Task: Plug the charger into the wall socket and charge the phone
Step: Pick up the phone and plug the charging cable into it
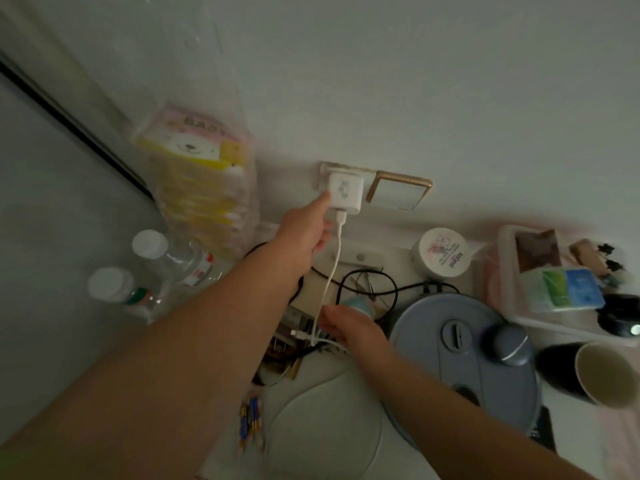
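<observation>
Tabletop (322, 424) clutter sits crowded below the wall socket (327, 167), so both arms reach over it. The left hand (304, 233) stretches up to the charger (345, 192), fingers pressed against its left edge, probably seating it flat in the socket. Below the socket, the right hand (349, 327) pinches the white cable (330, 271) near its loose end, keeping it untangled. No phone is identifiable.

Both forearms bare, no sleeves/jewelry visible.

White charger (345, 192) and cable (331, 271), gold-framed switch (400, 192), blue-grey kettle lid (460, 344), pink-yellow pack (197, 147).
</observation>
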